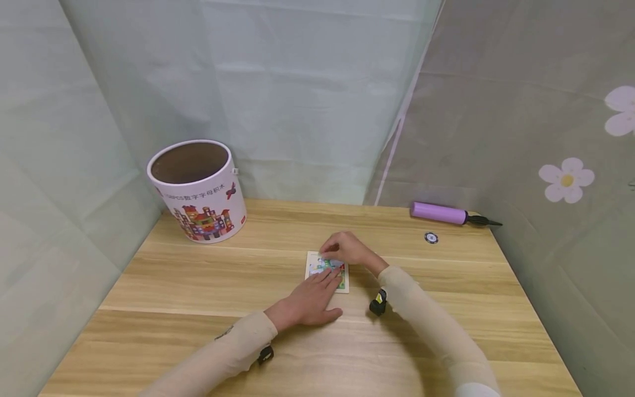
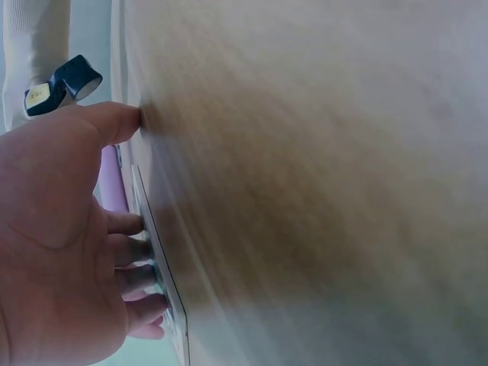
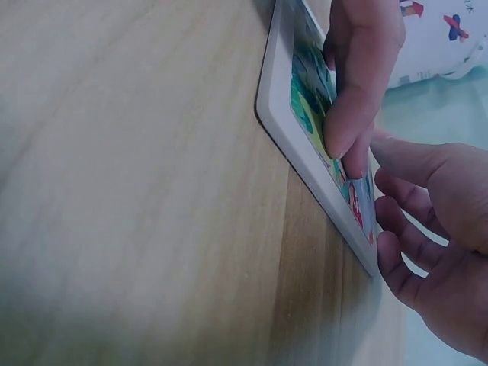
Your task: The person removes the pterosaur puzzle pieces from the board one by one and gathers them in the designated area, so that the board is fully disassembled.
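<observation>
A small puzzle board [image 1: 344, 290] with a pale raised rim and a bright green, blue and red picture lies flat on the table. My left hand [image 1: 313, 298] rests across it with fingers extended, pressing on the picture, while its thumb touches the table beside it. At the board's far edge is my right hand [image 1: 344, 248], its fingers bent toward the picture. In the right wrist view, the right fingertips [image 3: 387, 248] are by the board's rim [image 3: 320, 187]. The left fingers partly hide the right thumb tip, and whether a piece is pinched there cannot be seen.
A white printed bucket [image 1: 210, 204] stands at the table's back left. At the back right lie a purple hand pump [image 1: 439, 213] with a black nozzle and a round black-and-white chip [image 1: 431, 237]. Fabric curtains [image 1: 307, 110] enclose the table's back and sides.
</observation>
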Motion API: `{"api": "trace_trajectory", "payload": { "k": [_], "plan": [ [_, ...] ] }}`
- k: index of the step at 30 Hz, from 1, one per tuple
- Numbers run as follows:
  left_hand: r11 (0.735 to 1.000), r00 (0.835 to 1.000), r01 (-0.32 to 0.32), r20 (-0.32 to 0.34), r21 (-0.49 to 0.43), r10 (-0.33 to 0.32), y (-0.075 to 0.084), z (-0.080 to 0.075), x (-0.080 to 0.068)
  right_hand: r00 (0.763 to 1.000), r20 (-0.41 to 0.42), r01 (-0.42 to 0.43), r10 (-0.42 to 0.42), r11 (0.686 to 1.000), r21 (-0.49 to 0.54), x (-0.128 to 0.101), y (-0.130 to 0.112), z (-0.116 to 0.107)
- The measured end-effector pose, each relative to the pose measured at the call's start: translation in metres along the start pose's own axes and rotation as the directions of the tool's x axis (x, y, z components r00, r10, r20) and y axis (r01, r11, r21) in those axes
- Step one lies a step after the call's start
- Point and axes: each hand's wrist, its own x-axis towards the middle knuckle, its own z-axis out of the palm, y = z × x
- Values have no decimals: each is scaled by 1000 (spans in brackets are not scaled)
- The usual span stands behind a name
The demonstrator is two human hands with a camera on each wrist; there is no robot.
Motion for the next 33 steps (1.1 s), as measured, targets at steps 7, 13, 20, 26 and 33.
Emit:
{"api": "trace_trajectory", "payload": {
  "k": [7, 13, 20, 26, 33],
  "plan": [
    [1000, 1000, 4, -7, 2, -4, 1, -1, 1, 997, 60, 48, -45, 998, -47, 3, 0, 0],
    [1000, 1000, 12, -15, 7, -12, 1, 0, 1, 996, 71, 50, -47, 998, -49, 3, -2, 1],
    [1000, 1000, 14, -17, 9, -14, 1, 0, 2, 998, 67, 7, -4, 999, -45, 2, -4, 1],
    [1000, 1000, 15, -4, 12, -15, 2, -1, 2, 998, 65, -23, 24, 999, -29, 1, -6, 2],
    [1000, 1000, 20, -1, 24, -20, 2, -1, 3, 995, 72, -69, 67, 997, 28, -1, -7, 1]
  ]
}}
